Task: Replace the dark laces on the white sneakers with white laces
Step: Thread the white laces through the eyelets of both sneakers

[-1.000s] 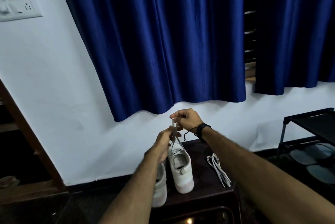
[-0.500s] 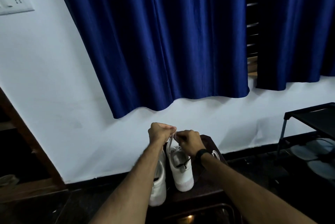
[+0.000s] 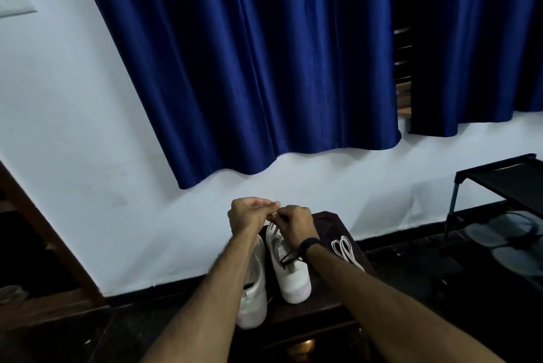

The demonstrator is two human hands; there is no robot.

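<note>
Against the frame half a second before, my hands had barely shifted: both stayed together above the toe end of the right sneaker (image 3: 289, 267). The spare white laces (image 3: 345, 249), hidden behind my right forearm then, showed again on the table (image 3: 329, 221).

My left hand (image 3: 249, 214) was curled, its fingertips meeting those of my right hand (image 3: 295, 220); both grips were pinching a pale lace end between them, though the lace itself was too small to see clearly.

The two white sneakers stood side by side on the dark table, toes toward the wall. The left sneaker (image 3: 254, 304) was partly covered by my left forearm. A dark lace (image 3: 289, 259) lay loose across the opening of the right sneaker, just beside my black wristband (image 3: 308, 243).

No brand, label or writing could be read on the sneakers or laces.
</note>
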